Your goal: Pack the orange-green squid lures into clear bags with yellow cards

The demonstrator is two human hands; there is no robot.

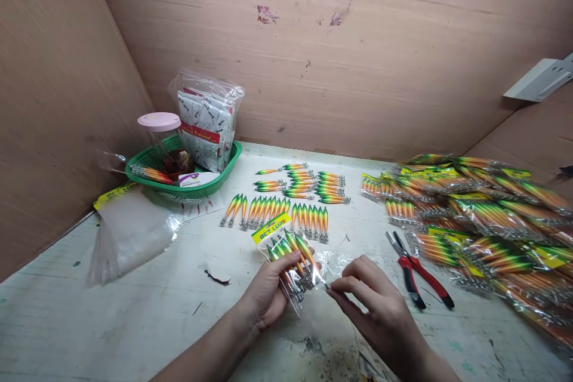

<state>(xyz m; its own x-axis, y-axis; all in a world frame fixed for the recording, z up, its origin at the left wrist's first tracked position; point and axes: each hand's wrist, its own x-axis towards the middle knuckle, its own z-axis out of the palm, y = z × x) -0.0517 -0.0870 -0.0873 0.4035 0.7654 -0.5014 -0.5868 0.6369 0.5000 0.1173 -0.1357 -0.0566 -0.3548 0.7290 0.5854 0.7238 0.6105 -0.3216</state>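
My left hand [268, 292] is wrapped round a clear plastic packet [286, 250] with a yellow label, holding several green-orange fishing lures. My right hand [371, 298] pinches the packet's open bottom edge beside them, fingers pressed together. Just beyond the packet, loose lures [277, 210] lie in a row on the table, and more loose lures [308, 185] lie in small groups farther back.
A pile of filled lure packets [483, 221] covers the right side. Red-handled pliers [418, 277] lie beside my right hand. A stack of empty clear bags [129, 236] lies at left, behind it a green basket [224, 164] with a pink-lidded jar and a bag of sachets. Cardboard walls enclose the white table [134, 322].
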